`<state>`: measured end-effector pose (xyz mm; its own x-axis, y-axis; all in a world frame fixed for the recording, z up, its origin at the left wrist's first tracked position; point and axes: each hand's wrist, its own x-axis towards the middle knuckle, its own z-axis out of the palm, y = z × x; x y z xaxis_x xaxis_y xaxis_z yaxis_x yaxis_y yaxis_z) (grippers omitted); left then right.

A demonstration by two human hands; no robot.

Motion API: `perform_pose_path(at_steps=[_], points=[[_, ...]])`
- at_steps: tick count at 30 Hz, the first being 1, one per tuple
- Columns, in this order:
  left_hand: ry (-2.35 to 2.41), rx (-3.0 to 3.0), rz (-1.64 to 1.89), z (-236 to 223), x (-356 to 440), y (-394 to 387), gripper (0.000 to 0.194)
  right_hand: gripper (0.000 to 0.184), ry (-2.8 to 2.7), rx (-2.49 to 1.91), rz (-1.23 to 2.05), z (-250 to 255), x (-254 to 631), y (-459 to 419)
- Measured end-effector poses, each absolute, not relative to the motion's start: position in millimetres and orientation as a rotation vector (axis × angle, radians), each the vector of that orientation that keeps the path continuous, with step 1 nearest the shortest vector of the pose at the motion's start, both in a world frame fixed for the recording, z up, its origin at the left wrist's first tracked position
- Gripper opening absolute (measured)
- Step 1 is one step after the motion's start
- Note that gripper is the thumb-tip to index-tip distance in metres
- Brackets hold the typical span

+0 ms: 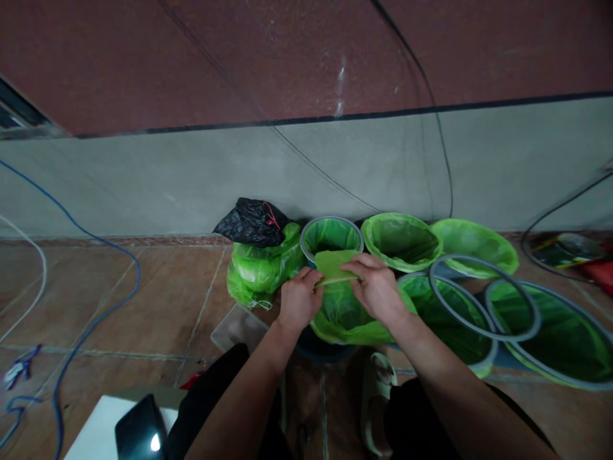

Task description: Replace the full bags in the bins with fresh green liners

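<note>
Left of the green-lined bin (342,319), a black plastic bag (251,222) rests on a bulging bundle of green plastic bags (263,265), and a clear plastic tray (238,327) lies on the floor tiles (143,306) nearer the person. Over the bin's mouth, the left hand (299,299) and the right hand (376,287) grip a folded flap of green plastic liner (332,268) between them, fingers closed on it. Behind the bin stands a grey-rimmed bucket (331,235); to the bin's right lie more green bin liners (401,243) and a loose grey hoop (479,257).
</note>
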<state>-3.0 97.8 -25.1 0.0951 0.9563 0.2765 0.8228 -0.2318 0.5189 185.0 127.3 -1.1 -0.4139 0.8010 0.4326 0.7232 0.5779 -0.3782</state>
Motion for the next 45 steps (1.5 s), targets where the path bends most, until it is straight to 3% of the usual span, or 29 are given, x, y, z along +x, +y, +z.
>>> perform_pose_path(at_steps=[6, 16, 25, 27, 30, 32, 37, 45], points=[[1.910, 1.988, 1.057, -24.8, -12.5, 102.7, 0.031, 0.034, -1.981, -1.131, 0.138, 6.0, 193.8, 124.0], [2.238, 1.788, 1.082, -14.9, -31.8, 108.1, 0.040, 0.025, -1.655, -1.250, -0.104, 24.9, 217.3, 125.7], [2.311, 1.709, 1.191, -14.2, -48.3, 112.5, 0.032, 0.027, -1.297, -1.598, -0.077, 1.1, 275.6, 152.9], [2.305, 1.704, 1.199, -13.8, -46.4, 112.9, 0.031, 0.033, -1.461, -1.663, -0.129, -2.0, 272.6, 149.2], [2.258, 1.718, 1.215, -13.7, -41.6, 112.8, 0.031, 0.060, -1.728, -1.670, -0.286, -2.1, 250.3, 138.1], [2.225, 1.722, 1.230, -13.7, -39.0, 112.3, 0.031, 0.067, -1.868, -1.645, -0.339, -1.1, 233.3, 133.0], [2.229, 1.737, 1.213, -13.7, -40.0, 111.0, 0.030, 0.026, -2.000, -1.669, -0.184, -1.0, 221.0, 139.8], [2.389, 1.884, 1.072, -22.9, -46.8, 113.1, 0.026, 0.029, -1.515, -1.376, -0.197, 25.7, 234.7, 132.8]])
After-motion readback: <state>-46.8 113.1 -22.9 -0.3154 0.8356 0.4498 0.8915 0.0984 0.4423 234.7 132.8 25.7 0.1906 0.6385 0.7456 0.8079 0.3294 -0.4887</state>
